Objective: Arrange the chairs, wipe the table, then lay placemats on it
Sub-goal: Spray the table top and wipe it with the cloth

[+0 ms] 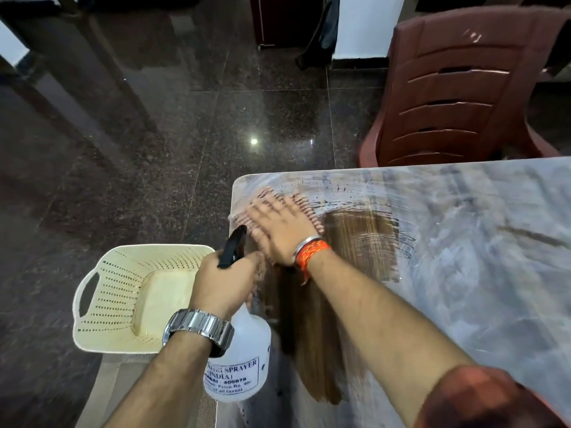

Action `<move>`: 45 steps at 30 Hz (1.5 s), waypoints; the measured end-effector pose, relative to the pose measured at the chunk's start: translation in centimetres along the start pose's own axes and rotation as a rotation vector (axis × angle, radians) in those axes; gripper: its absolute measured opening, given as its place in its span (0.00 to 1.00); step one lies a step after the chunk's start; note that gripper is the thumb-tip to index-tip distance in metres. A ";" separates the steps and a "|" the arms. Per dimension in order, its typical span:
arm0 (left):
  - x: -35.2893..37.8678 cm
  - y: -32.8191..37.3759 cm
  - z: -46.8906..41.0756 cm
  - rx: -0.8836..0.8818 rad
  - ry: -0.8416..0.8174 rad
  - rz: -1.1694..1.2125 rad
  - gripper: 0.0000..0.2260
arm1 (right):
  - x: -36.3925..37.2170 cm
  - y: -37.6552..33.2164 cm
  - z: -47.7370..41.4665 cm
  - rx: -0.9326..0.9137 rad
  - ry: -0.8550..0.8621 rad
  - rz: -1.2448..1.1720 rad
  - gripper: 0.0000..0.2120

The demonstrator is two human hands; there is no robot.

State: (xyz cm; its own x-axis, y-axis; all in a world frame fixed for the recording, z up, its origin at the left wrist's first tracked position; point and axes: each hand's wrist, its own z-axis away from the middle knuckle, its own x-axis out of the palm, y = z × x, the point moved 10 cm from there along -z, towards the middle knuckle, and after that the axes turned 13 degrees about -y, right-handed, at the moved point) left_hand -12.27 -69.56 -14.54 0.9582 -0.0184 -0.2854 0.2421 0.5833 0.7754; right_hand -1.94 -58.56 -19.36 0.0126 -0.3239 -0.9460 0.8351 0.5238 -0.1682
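Table [463,230]; left hand [222,282] grips bottle [245,341] labelled "SPRAYER (INDIA)".

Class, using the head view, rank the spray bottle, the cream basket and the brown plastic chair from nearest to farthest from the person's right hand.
1. Spray bottle, gripped by the left hand, just beside the right hand.
2. Cream basket, left of the table.
3. Brown plastic chair, beyond the table's far edge, to the right.

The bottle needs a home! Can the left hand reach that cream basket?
Probably yes. The left hand grips the spray bottle right beside the basket. Nothing lies between them, and the basket's top is open.
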 end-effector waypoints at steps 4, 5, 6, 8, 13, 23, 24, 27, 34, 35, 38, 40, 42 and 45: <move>0.0 -0.4 -0.6 -0.016 -0.016 0.031 0.10 | -0.8 14.5 2.4 0.695 0.122 -0.254 0.28; -0.1 -0.4 -0.7 -0.017 -0.017 0.032 0.09 | -0.5 16.0 3.4 0.828 0.128 -0.310 0.28; -0.1 -0.4 -0.8 -0.015 -0.016 0.030 0.10 | -0.2 16.0 3.4 0.890 0.125 -0.326 0.28; 0.0 -0.2 -1.0 -0.009 -0.010 0.021 0.10 | -0.8 12.4 1.0 0.763 0.129 -0.277 0.28; 1.3 0.8 -1.3 -0.001 0.011 -0.004 0.10 | 0.2 -2.8 -5.9 -0.014 -0.094 0.021 0.27; 2.1 1.6 -1.6 0.016 0.034 -0.071 0.16 | -0.2 28.1 11.6 0.914 0.141 -0.337 0.28; 2.0 1.7 -1.4 0.024 0.041 -0.083 0.16 | 0.3 29.4 13.4 0.988 0.129 -0.361 0.28; 1.8 2.2 -0.6 0.046 0.079 -0.118 0.14 | 0.5 25.7 13.2 0.925 0.129 -0.332 0.28; 2.0 3.1 1.4 0.065 0.147 -0.188 0.12 | 4.3 4.0 14.9 0.165 0.018 -0.082 0.28; 2.2 3.3 1.6 0.076 0.144 -0.195 0.12 | 4.4 5.6 16.5 0.177 0.040 -0.081 0.28; 2.4 3.4 2.9 0.124 0.138 -0.200 0.11 | 4.8 17.3 22.5 0.601 0.098 -0.153 0.29; 1.8 3.4 4.2 0.165 0.145 -0.197 0.09 | 5.6 21.9 26.3 0.885 0.080 -0.281 0.29; 0.9 3.2 5.6 0.198 0.156 -0.180 0.09 | 5.4 19.3 26.3 0.962 0.122 -0.305 0.28; -1.0 3.1 8.0 0.232 0.177 -0.168 0.14 | 4.7 5.9 21.8 0.648 0.235 -0.227 0.27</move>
State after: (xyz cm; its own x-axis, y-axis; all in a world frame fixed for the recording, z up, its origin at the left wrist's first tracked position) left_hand -11.25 -74.27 -7.33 0.8654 0.0545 -0.4981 0.4425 0.3834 0.8107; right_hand 15.04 -74.19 -18.69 -0.2578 -0.1531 -0.9540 0.9621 -0.1318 -0.2389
